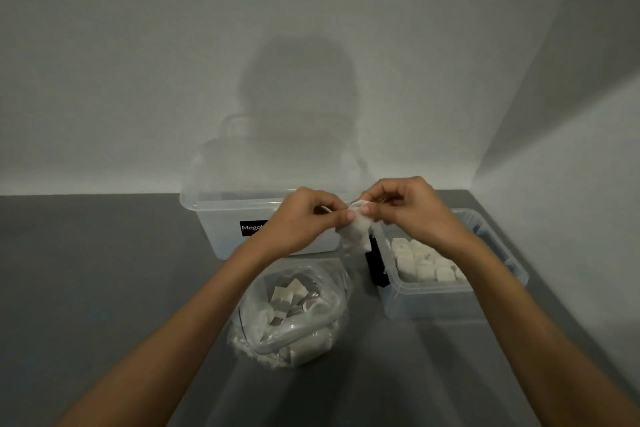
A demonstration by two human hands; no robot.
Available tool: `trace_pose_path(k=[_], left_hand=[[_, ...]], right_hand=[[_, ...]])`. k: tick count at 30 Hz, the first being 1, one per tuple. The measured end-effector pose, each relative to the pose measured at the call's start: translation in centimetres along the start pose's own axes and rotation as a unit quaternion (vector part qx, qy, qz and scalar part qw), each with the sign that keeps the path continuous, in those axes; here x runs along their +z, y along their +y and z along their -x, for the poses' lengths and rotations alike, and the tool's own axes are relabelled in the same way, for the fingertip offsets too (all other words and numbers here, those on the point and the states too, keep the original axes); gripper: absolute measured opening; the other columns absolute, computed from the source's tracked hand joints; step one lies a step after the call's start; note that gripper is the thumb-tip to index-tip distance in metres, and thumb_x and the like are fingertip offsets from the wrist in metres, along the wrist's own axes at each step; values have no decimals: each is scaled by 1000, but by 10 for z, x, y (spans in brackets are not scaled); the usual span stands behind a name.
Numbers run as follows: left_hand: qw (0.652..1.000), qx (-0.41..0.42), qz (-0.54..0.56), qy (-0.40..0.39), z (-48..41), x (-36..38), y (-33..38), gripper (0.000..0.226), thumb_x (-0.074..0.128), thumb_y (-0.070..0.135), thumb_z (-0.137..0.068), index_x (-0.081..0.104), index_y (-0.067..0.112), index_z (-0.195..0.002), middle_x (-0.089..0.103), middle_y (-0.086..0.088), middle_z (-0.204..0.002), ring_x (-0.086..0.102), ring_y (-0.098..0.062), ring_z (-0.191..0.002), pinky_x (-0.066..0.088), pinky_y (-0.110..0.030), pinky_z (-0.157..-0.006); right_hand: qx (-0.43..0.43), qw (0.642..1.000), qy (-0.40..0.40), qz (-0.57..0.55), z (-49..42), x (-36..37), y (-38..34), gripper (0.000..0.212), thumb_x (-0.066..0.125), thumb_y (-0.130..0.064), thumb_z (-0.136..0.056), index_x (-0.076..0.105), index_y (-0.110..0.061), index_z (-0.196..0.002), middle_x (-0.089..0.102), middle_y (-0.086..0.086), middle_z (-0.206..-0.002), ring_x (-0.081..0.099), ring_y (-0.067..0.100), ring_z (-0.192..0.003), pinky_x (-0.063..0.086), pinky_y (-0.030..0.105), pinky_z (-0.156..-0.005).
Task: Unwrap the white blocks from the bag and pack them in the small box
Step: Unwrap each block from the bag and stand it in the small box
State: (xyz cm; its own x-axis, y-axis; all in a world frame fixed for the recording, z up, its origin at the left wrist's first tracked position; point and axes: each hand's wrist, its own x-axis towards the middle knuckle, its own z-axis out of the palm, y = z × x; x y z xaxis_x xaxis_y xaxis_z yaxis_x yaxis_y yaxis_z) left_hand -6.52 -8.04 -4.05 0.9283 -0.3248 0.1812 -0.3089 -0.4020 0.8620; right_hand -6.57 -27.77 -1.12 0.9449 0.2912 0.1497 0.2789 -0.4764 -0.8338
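Head view over a grey bench (86, 288). Nearest the viewer, two bare forearms reach forward from the lower corners. Between them lies a clear plastic bag (294, 315), open at the top and part-filled with wrapped white blocks. To its right, just apart from it, stands the small box (450, 302), a clear tub already holding rows of unwrapped white blocks (422, 263). A black object (375, 263), too dark to identify, stands against the tub's left wall. Above the gap between bag and tub, the left hand (304, 218) and right hand (408, 208) meet, fingers curled, both pinching one partly wrapped block (356, 222) between thumb and fingertips; loose wrapper hangs below it. Behind the hands sits a large clear box (221, 218) with a black label (251, 228), partly covered by the left hand. Farthest back, a pale wall (138, 80) carries the person's shadow (298, 87).
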Motion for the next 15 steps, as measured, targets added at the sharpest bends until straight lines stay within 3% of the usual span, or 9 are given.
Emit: trace_pose_path(k=[6,11,15], left_hand=[[998,47,-36,-1,-58,60,31,11,70,12,-83,74,16,-92,74,0,-84,69,-7,-75,54,-18,-77],[993,24,-109,-31,-94,121,34,17,65,10,-86,70,11,-102,72,-2,-81,61,-1,-65,45,-6,-66],[978,-34,-175,-106,-112,163,16,11,65,9,-84,73,11,-91,72,-5,-85,65,-14,-76,55,-32,-78]], right_hand=[[13,990,95,99,13,-85,31,9,74,-12,-81,75,-19,-86,73,-5,-76,66,0,-66,50,8,-66],[62,963,48,258,15,-116,89,5,71,-12,-82,74,-16,-84,72,3,-77,67,14,-75,53,24,-75],[103,947,-39,303,10,-116,131,11,67,-10,-84,75,-11,-92,72,4,-86,59,8,-76,41,16,-69]])
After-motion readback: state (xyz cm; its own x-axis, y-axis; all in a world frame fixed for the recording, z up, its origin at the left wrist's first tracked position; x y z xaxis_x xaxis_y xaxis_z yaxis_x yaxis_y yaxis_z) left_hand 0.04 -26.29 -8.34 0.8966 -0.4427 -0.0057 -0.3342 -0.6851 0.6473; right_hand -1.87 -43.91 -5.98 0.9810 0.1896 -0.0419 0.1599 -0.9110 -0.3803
